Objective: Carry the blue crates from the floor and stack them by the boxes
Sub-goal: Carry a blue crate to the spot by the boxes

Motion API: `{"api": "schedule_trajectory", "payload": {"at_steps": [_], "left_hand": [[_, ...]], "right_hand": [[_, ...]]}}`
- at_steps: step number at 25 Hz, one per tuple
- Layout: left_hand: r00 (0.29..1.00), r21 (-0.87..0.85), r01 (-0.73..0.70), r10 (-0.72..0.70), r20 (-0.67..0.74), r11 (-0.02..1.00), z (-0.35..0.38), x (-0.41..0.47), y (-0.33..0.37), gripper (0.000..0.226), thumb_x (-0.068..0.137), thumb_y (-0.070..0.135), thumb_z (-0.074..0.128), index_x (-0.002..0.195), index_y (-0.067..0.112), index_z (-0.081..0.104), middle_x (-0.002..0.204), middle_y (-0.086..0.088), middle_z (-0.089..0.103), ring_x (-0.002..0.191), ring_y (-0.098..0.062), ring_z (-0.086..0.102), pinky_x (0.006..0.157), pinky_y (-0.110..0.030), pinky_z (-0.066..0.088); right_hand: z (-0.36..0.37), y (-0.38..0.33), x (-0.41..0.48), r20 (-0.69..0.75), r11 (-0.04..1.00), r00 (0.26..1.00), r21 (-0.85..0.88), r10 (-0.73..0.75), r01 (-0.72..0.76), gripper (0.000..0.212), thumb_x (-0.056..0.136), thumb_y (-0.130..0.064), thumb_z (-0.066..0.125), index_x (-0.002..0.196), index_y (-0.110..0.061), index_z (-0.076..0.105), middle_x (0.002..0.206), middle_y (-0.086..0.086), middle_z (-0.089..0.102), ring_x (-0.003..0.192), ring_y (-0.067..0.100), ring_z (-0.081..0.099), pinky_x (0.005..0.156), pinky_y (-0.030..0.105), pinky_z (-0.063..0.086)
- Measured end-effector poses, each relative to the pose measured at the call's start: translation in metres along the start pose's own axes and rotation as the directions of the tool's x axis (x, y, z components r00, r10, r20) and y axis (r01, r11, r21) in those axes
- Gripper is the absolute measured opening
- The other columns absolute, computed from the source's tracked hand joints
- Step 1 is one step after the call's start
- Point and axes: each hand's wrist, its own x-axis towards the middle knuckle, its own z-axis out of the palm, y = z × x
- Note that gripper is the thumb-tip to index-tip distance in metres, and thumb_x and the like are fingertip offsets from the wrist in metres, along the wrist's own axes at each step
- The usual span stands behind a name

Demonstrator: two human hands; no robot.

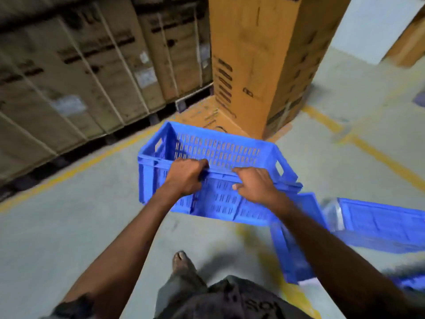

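Note:
I hold an empty blue slotted crate (220,150) off the floor in front of me, by its near long rim. My left hand (187,177) is curled over the rim left of centre. My right hand (255,184) grips the same rim just to the right, thumb on the outer wall. More blue crates lie on the floor at my right: one (292,247) partly under my right arm, another (381,223) further right. A tall orange cardboard box (257,56) stands just beyond the held crate, on a flat cardboard sheet (204,116).
A long row of strapped brown cartons (76,72) on dark pallets runs along the left. Yellow lines (379,155) mark the grey concrete floor. My bare foot (181,261) is below the crate. Another box edge (409,40) shows at the far right.

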Motion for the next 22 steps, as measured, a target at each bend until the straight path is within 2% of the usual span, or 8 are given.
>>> {"api": "schedule_trajectory", "payload": {"at_steps": [4, 8, 10, 13, 15, 17, 20, 22], "left_hand": [[0.977, -0.154, 0.209, -0.2, 0.074, 0.966, -0.003, -0.031, -0.148, 0.038, 0.078, 0.03, 0.069, 0.114, 0.028, 0.059, 0.108, 0.002, 0.072, 0.107, -0.026, 0.065, 0.083, -0.036, 0.046], [0.922, -0.282, 0.387, -0.363, 0.138, 0.878, -0.007, -0.044, -0.27, 0.049, 0.073, 0.034, 0.08, 0.118, 0.031, 0.062, 0.111, 0.011, 0.071, 0.107, -0.02, 0.065, 0.079, -0.032, 0.05], [0.913, -0.3, 0.409, -0.381, 0.148, 0.862, -0.003, -0.034, -0.309, 0.053, 0.073, 0.037, 0.083, 0.121, 0.033, 0.062, 0.113, 0.013, 0.071, 0.107, -0.018, 0.065, 0.08, -0.032, 0.051], [0.876, -0.371, 0.481, -0.455, 0.162, 0.794, 0.015, -0.009, -0.376, 0.058, 0.07, 0.043, 0.085, 0.123, 0.037, 0.059, 0.119, 0.02, 0.067, 0.11, -0.011, 0.063, 0.078, -0.03, 0.049], [0.829, -0.291, 0.558, -0.5, 0.252, 0.777, 0.042, 0.011, -0.434, 0.057, 0.071, 0.049, 0.082, 0.122, 0.037, 0.06, 0.122, 0.018, 0.066, 0.114, -0.013, 0.062, 0.08, -0.032, 0.048], [0.784, -0.183, 0.6, -0.528, 0.325, 0.779, 0.082, 0.034, -0.483, 0.045, 0.076, 0.055, 0.075, 0.111, 0.029, 0.065, 0.114, 0.009, 0.069, 0.112, -0.022, 0.063, 0.08, -0.035, 0.049], [0.753, -0.135, 0.633, -0.567, 0.334, 0.762, 0.166, 0.083, -0.536, 0.037, 0.084, 0.055, 0.067, 0.11, 0.028, 0.064, 0.108, 0.004, 0.07, 0.109, -0.024, 0.063, 0.077, -0.034, 0.049], [0.743, -0.153, 0.66, -0.606, 0.284, 0.736, 0.232, 0.116, -0.566, 0.034, 0.087, 0.055, 0.064, 0.11, 0.03, 0.063, 0.104, 0.002, 0.072, 0.103, -0.025, 0.066, 0.071, -0.032, 0.047]], "right_hand": [[-0.001, -0.104, 0.112, 0.1, 0.991, 0.986, 0.026, -0.135, 0.133, 0.05, 0.083, -0.045, 0.068, 0.129, -0.031, 0.055, 0.119, 0.001, 0.069, 0.114, 0.026, 0.062, 0.085, 0.035, 0.049], [0.002, -0.166, 0.216, 0.26, 0.962, 0.927, 0.041, -0.271, 0.27, 0.056, 0.084, -0.026, 0.07, 0.136, -0.029, 0.049, 0.108, 0.002, 0.066, 0.107, 0.03, 0.062, 0.079, 0.04, 0.052], [0.019, -0.184, 0.271, 0.322, 0.962, 0.906, 0.066, -0.273, 0.267, 0.051, 0.092, -0.023, 0.067, 0.139, -0.024, 0.047, 0.121, 0.007, 0.065, 0.115, 0.034, 0.059, 0.081, 0.042, 0.051], [0.05, -0.198, 0.356, 0.376, 0.954, 0.879, 0.177, -0.292, 0.241, 0.052, 0.095, -0.016, 0.064, 0.143, -0.017, 0.044, 0.145, 0.005, 0.052, 0.133, 0.031, 0.049, 0.094, 0.048, 0.049], [0.08, -0.199, 0.421, 0.374, 0.945, 0.871, 0.2, -0.319, 0.26, 0.05, 0.094, -0.015, 0.066, 0.141, -0.015, 0.048, 0.145, 0.005, 0.053, 0.133, 0.028, 0.049, 0.097, 0.047, 0.049], [0.117, -0.197, 0.481, 0.38, 0.935, 0.856, 0.202, -0.349, 0.291, 0.045, 0.091, -0.016, 0.069, 0.134, -0.016, 0.054, 0.135, 0.008, 0.06, 0.124, 0.029, 0.057, 0.091, 0.043, 0.052], [0.189, -0.192, 0.575, 0.374, 0.925, 0.847, 0.132, -0.378, 0.355, 0.036, 0.088, -0.016, 0.072, 0.122, -0.017, 0.061, 0.118, 0.009, 0.069, 0.109, 0.031, 0.065, 0.079, 0.036, 0.05], [0.247, -0.188, 0.635, 0.367, 0.904, 0.833, 0.058, -0.413, 0.423, 0.035, 0.086, -0.018, 0.072, 0.119, -0.02, 0.06, 0.114, 0.007, 0.07, 0.107, 0.032, 0.065, 0.08, 0.039, 0.052]]}}
